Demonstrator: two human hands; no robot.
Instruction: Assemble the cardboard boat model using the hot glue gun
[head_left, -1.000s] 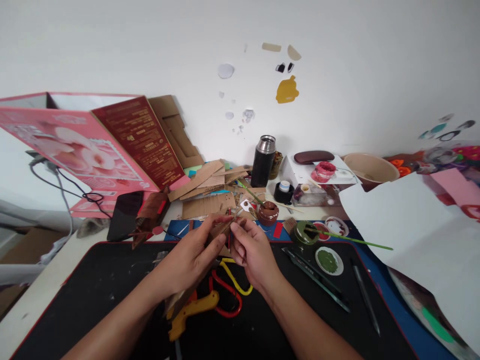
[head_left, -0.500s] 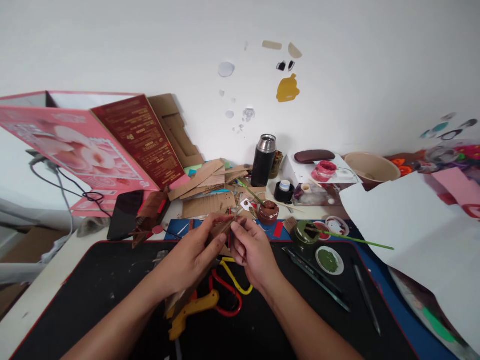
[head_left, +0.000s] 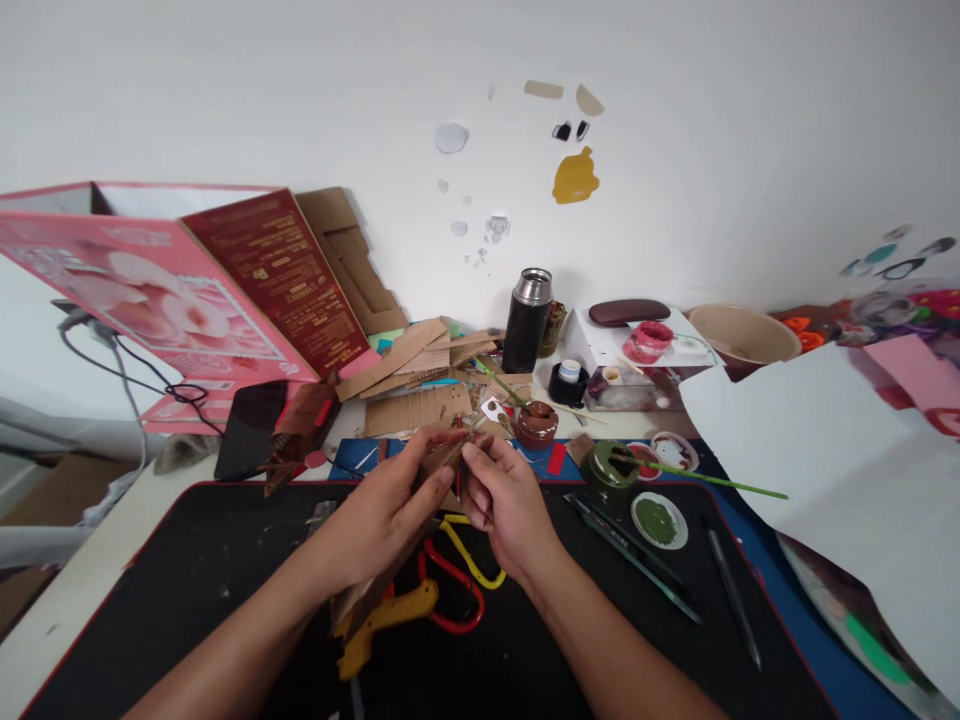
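A long brown cardboard piece slants up from the lower left, passing beneath my left hand, whose thumb and fingers close around its upper part. My right hand meets the same piece at its far end, thumb and forefinger pinched there and the other fingers curled in. What lies exactly between those right fingertips is too small to make out. Below the hands are scissors with red and yellow handles and a yellow glue gun, partly covered by the cardboard.
Behind the hands stand a brown paint jar, cardboard scraps and a black thermos. To the right are a green paint jar, a dish of green paint, a cutter and a pen. A phone lies left.
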